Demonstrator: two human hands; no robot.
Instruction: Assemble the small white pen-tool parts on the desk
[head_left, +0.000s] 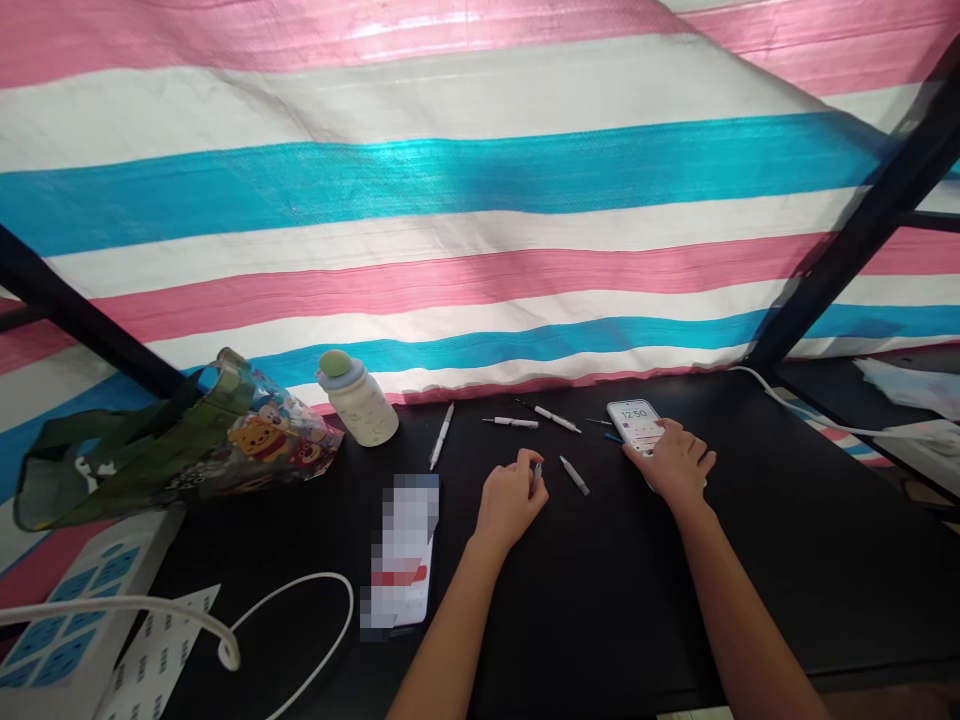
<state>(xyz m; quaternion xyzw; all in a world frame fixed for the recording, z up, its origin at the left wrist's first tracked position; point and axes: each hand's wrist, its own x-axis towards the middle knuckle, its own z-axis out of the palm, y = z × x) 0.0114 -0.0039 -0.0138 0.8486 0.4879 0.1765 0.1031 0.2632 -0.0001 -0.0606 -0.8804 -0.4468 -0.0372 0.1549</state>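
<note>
My left hand [514, 500] is closed around a small grey piece [535, 477] that looks like part of a pen; the fingers hide most of it. Just right of it lies a short grey-white pen barrel [575, 475]. My right hand [675, 465] grips a phone [634, 420] lying on the black table, thumb along its left edge and fingers over its lower right. The lit screen reads 12:50. Behind my hands are a white pen piece [511, 423], another white pen piece [555, 417] and, farther left, a whole white pen [442, 437].
A second phone [405, 550], its screen blurred, lies left of my left arm. Behind it stands a cream bottle [361, 405] with a green lid. A cartoon-print bag [255, 430], a white cable [349, 620] and a printed sheet [161, 655] occupy the left side. Striped sheeting [480, 230] hangs behind.
</note>
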